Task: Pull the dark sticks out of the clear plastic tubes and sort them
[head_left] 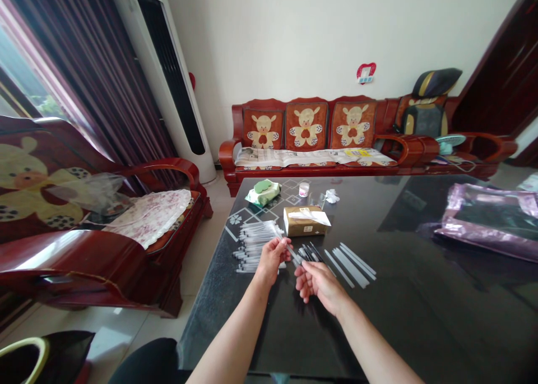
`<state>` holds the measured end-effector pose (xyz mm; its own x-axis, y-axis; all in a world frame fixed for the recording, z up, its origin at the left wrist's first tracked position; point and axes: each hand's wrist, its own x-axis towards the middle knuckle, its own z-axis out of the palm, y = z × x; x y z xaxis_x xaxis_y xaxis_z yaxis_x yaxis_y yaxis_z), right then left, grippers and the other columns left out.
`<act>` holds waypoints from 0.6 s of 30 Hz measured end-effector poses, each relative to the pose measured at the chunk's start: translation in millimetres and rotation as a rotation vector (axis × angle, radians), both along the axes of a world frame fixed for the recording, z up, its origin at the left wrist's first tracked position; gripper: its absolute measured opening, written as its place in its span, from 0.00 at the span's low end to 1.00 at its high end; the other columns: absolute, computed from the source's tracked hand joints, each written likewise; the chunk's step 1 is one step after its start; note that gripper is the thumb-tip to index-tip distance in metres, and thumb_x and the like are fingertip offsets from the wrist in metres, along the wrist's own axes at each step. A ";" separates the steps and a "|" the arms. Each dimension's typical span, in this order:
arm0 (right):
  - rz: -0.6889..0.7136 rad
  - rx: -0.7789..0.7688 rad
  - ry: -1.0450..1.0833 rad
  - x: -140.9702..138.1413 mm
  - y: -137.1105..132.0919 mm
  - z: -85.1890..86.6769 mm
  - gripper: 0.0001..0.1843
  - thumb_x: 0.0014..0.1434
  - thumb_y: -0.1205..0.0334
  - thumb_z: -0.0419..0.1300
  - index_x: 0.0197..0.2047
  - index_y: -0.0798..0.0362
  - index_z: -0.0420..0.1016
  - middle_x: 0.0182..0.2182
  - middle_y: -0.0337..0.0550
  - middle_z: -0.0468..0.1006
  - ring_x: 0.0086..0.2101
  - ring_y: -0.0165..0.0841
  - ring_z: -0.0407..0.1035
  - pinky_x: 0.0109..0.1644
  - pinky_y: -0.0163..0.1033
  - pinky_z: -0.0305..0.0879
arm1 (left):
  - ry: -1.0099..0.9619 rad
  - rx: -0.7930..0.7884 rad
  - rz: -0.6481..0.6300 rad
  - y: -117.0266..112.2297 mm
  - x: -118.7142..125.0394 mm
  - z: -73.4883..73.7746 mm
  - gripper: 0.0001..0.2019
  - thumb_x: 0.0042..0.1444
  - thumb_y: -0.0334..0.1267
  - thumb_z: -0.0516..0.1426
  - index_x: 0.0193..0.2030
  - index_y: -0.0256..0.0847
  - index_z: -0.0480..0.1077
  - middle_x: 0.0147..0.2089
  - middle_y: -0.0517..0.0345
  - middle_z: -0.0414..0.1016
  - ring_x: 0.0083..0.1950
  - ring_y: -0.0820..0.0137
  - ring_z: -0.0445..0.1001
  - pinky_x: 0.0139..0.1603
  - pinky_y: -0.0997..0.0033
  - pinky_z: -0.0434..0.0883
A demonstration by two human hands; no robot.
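My left hand [273, 257] is closed on a thin clear tube-like stick [290, 252] above the dark glass table [420, 294]. My right hand [316, 281] pinches the other end of the same stick, fingers curled. A heap of similar clear sticks [254, 244] lies just left of my left hand. Several dark thin pieces [311, 252] and several pale sticks [353, 263] lie in front of my right hand. A small cardboard box [303, 222] with a plastic bag on top stands beyond them.
A green wet-wipes pack [263, 193], a small cup [304, 189] and a white scrap [332, 195] sit farther back. A purple plastic bag [491, 218] lies at the table's right. A red wooden sofa [311, 137] and armchair [96, 227] flank the table.
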<state>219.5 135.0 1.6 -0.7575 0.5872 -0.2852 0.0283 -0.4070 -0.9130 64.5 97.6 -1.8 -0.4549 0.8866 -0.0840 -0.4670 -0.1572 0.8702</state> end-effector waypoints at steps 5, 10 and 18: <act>-0.024 0.002 0.040 0.4 1.4 0.2 0.21 0.55 0.45 0.57 0.33 0.59 0.71 0.19 0.42 0.75 0.16 0.28 0.67 0.17 0.31 0.63 | 0.002 -0.006 0.005 3.8 -1.3 -1.2 0.19 0.44 0.48 0.65 0.35 0.33 0.73 0.30 0.55 0.74 0.24 0.78 0.68 0.27 0.77 0.67; -0.105 0.077 0.025 0.2 3.9 2.4 0.18 0.51 0.50 0.64 0.30 0.59 0.71 0.20 0.42 0.76 0.17 0.27 0.67 0.18 0.31 0.65 | -0.005 -0.004 0.032 7.3 0.5 0.1 0.18 0.43 0.47 0.65 0.32 0.32 0.73 0.27 0.55 0.74 0.22 0.79 0.66 0.25 0.77 0.66; -0.074 0.042 0.008 1.4 2.4 5.7 0.20 0.54 0.46 0.59 0.32 0.59 0.71 0.19 0.42 0.75 0.16 0.29 0.68 0.17 0.33 0.66 | -0.010 -0.010 0.035 8.9 1.6 1.7 0.18 0.43 0.47 0.65 0.32 0.32 0.72 0.27 0.55 0.74 0.21 0.79 0.67 0.25 0.78 0.66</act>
<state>220.9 137.4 7.3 -0.7135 0.6532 -0.2533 -0.0078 -0.3689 -0.9294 66.1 106.5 -0.1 -0.4846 0.8693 -0.0977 -0.4699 -0.1645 0.8673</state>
